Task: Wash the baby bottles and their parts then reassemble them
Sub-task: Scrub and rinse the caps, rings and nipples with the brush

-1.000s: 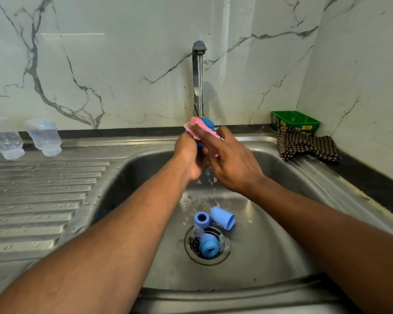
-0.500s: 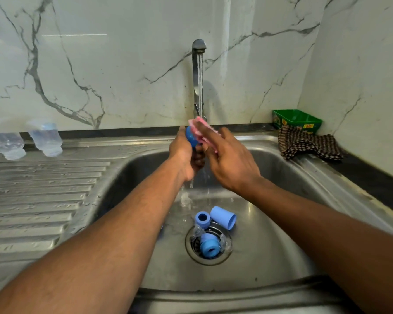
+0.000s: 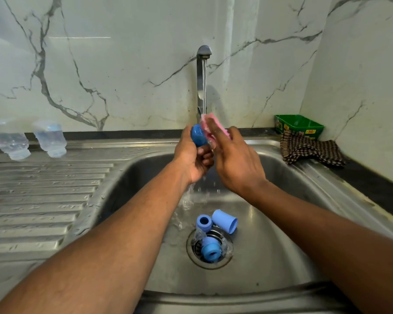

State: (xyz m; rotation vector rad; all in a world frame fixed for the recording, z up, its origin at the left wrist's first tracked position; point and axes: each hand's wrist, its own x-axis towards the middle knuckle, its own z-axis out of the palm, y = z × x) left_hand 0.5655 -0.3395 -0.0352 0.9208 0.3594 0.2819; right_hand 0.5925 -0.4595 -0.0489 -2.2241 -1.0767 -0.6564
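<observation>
You scrub a blue bottle cap under the running tap.

Your left hand (image 3: 194, 158) curls its fingers round the blue cap (image 3: 199, 134); your right hand (image 3: 235, 163) pinches a pink sponge (image 3: 211, 125) against it. Three blue parts (image 3: 210, 248) lie near the drain, well below; two clear bottles (image 3: 30, 141) stand far left on the surface.

Blue cap (image 3: 197, 135) held under tap; blue parts (image 3: 216, 234) by drain

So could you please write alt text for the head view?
Under a running tap, the left hand holds a blue bottle part while the right hand rubs it with a pink sponge. Three more blue parts lie by the sink drain.
</observation>
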